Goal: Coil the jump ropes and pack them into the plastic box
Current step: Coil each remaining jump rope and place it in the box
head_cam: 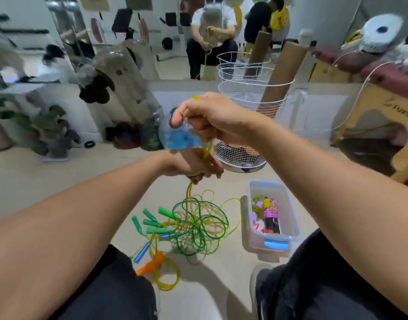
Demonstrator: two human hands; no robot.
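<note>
Barely started tbh. Both my right hand (212,118) and left hand (193,165) have fingers curled round one yellow rope (206,148); the tangled pile (193,225) sits left of the box (271,215), which holds a few.

The left hand (193,166) is half hidden behind the right hand (212,121), so its hold on the yellow rope (189,195) is unclear. The box (290,218) contents blur together. The background is smeared.

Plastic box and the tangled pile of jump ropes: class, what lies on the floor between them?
In the head view, a thin yellow-green rope loops across the bare floor between pile and plastic box.
</note>
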